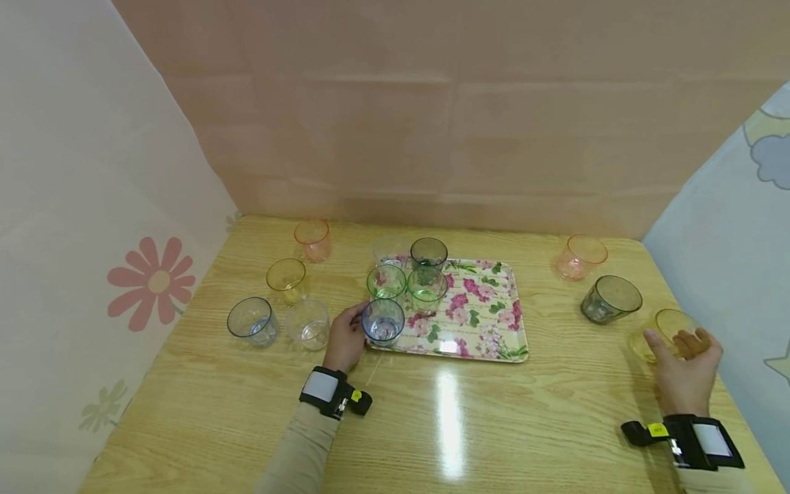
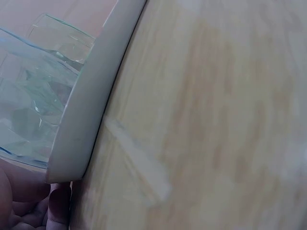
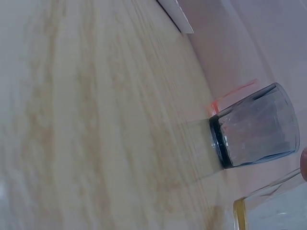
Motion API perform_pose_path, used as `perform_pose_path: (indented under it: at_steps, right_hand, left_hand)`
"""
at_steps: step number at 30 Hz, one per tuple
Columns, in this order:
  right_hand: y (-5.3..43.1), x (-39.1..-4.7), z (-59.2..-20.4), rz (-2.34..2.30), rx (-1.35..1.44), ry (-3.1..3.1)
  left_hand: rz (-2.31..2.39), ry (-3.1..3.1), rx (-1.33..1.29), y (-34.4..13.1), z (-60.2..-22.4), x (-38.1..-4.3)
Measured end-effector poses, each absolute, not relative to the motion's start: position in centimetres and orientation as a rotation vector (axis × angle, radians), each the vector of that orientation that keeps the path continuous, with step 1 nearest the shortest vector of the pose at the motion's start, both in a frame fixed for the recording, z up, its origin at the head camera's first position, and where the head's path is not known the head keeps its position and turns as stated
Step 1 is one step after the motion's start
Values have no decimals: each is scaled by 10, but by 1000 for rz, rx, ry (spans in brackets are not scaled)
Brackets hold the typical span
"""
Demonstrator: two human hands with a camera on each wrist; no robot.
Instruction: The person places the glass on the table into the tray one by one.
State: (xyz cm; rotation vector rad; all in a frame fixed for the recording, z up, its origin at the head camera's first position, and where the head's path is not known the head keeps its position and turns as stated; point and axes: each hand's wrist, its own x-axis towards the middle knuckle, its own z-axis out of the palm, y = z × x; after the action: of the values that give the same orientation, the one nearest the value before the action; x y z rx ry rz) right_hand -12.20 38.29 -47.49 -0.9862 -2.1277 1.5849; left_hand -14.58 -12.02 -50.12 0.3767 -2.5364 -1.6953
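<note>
At the front left corner of the flowered tray, my left hand grips the edge, its fingers around the tray wall in the left wrist view. Right beside these fingers stands a blue-rimmed glass, upright on the tray. Two green glasses are behind it, with a dark-rimmed glass and a clear glass farther back. My right hand is at a yellow glass by the right table edge, thumb and fingers spread apart. One fingertip shows close over that glass.
Left of the tray stand a clear glass, a blue-grey glass, an amber glass and a pink glass. A grey glass and another pink glass stand at the right. A draped back wall borders the table.
</note>
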Motion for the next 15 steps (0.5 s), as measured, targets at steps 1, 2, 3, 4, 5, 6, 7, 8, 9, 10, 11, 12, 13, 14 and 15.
perform_pose_path:
  at_steps: [1,2,3,4,5,6,7,8,9,10,11,12,13,14,15]
  right_hand:
    - [383,-121,-474,1577,-981,-2142]
    - [382,-120,-473,1565,-981,-2159]
    - [381,-119,-472,1544,-983,-2185]
    - [380,-118,-471,1522,-969,-2212]
    - [380,-117,-469,1505,-960,-2233]
    - [379,-116,-468,1476,-952,-2262]
    - [378,-115,-466,1477,-932,-2265]
    - [377,-114,-465,1467,-923,-2277]
    - [375,-113,-463,1458,-908,-2289]
    - [373,-111,-461,1453,-881,-2297]
    - [371,-110,-460,1441,-857,-2312]
    - [368,-108,-458,1434,-817,-2325]
    - [366,-106,-457,1437,-766,-2343]
    - [363,-105,-455,1421,-725,-2371]
    - [360,-103,-454,1404,-678,-2397]
  left_hand:
    - [-1697,-2537,377,-120,-501,-146]
    - [-1698,-2537,376,-120,-502,-146]
    - [-1698,-2537,373,-120,-502,-146]
    - [-1697,-2537,371,-120,-502,-146]
    - [-1698,-2536,370,-121,-502,-146]
    - [-1698,-2536,369,-121,-502,-146]
    - [-1697,-2536,368,-121,-502,-146]
    - [-1697,-2537,368,-121,-501,-145]
    - [-1698,-2538,368,-121,-502,-145]
    - [-1699,-2539,369,-121,-502,-146]
    - [-1698,-2541,371,-121,-502,-146]
    - [-1698,-2541,371,-121,-502,-146]
    - [-1700,-2540,372,-121,-502,-146]
    - [-1697,-2541,369,-121,-503,-146]
    - [-1697,-2541,372,-121,-503,-146]
